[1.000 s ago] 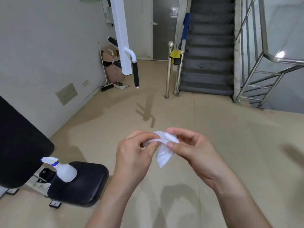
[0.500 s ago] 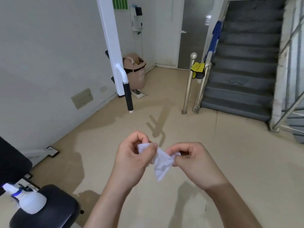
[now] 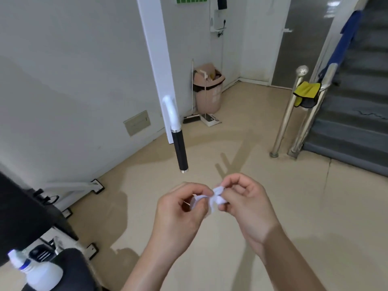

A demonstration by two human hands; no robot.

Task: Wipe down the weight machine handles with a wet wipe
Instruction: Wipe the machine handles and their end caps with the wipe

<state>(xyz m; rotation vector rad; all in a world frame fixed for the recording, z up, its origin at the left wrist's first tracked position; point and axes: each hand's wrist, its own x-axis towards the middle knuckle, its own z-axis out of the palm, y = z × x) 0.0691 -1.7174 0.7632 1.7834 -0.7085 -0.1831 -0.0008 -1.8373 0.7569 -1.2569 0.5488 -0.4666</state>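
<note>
White and bunched, the wet wipe [image 3: 212, 200] hangs in mid-air between both hands, low in the middle of the view, above the beige floor [image 3: 283, 206]. The left hand [image 3: 180, 215] pinches its left end, thumb pressed against curled fingers [image 3: 190, 188]. The right hand [image 3: 245, 208] pinches the other end in the same way, its fingers [image 3: 233, 182] curled in over the wad. Only a short twisted strip of wipe shows between the two hands.

Beyond the hands and slightly left, apart from the wipe, the machine handle [image 3: 180, 151] points down: a black grip with metal end caps under a curved white tube, fixed to a white upright [image 3: 156, 49]. At the lower left a white spray bottle [image 3: 38, 274] stands on a black seat pad [image 3: 79, 267]. Farther back, a pink bin [image 3: 207, 91] stands by the wall, and a yellow cloth [image 3: 306, 92] hangs on the stair rail [image 3: 285, 116].
</note>
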